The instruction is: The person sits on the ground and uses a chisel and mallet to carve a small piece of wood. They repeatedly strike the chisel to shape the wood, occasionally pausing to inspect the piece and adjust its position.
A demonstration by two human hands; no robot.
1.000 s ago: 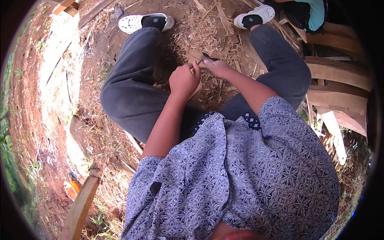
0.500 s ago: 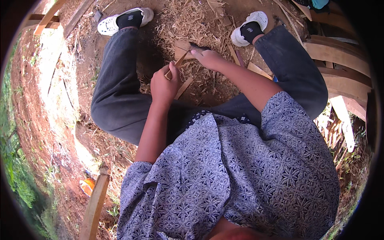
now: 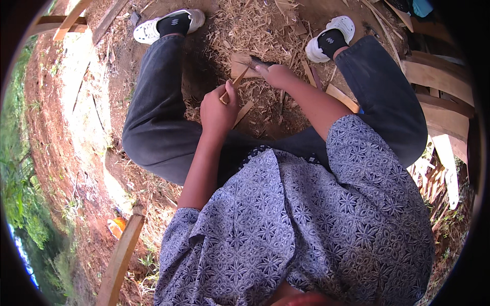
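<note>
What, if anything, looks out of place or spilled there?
A bright orange object lies on reddish-brown dirt at lower left: its colour stands out, though I can't tell what it is. Thin pale wood shavings lie strewn untidily beyond the bare left hand and right hand.

A blue-and-white shirt [image 3: 265, 224] in star-flower print with short, loose sleeves [image 3: 349, 140] tops dark grey trousers [image 3: 155, 115], pale-marked black socks [image 3: 333, 43] and white, holed shoes [image 3: 147, 33].

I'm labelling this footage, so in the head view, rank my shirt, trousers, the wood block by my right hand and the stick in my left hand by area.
1. Shirt, helped by being nearest the camera
2. Trousers
3. Wood block
4. Stick, partly covered by the left hand
</note>
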